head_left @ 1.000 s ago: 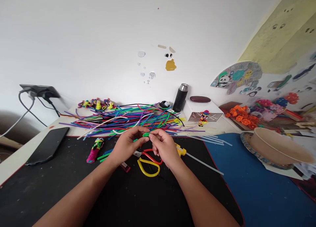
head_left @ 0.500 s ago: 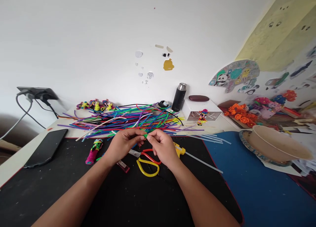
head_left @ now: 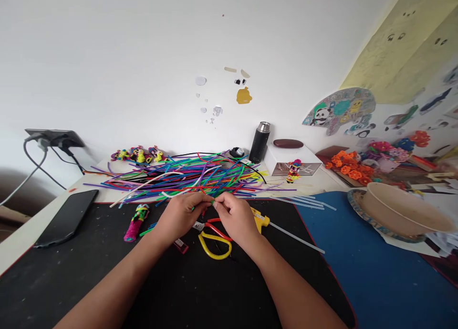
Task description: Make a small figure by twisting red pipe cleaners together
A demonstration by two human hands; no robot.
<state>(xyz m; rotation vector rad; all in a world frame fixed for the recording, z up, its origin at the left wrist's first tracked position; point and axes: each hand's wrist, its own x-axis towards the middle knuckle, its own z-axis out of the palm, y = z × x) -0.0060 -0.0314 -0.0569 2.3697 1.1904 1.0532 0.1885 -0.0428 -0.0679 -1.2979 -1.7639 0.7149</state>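
Above the black mat, my left hand (head_left: 184,213) and my right hand (head_left: 235,217) meet, both closed in a pinch. Between their fingertips is a small green pipe cleaner piece (head_left: 213,202), mostly covered by the fingers. Below the hands lie scissors (head_left: 215,245) with one red and one yellow handle, their blades partly hidden by my left hand. A yellow glue gun (head_left: 262,219) with a clear glue stick lies by my right hand. To the left rests a small pipe cleaner figure (head_left: 136,223) with a magenta lower part, and a dark red box (head_left: 181,246) is near my left wrist.
A heap of colourful pipe cleaners (head_left: 193,174) spreads behind the hands. A phone (head_left: 67,217) lies on the left. At the back stand a black bottle (head_left: 259,143), a white box (head_left: 296,159) and a finished figure (head_left: 294,170). A large bowl (head_left: 404,207) sits at right.
The fingers have shifted slightly around the green piece, and less of it shows at the fingertips. The view has tipped a little; the things on the table look unmoved.
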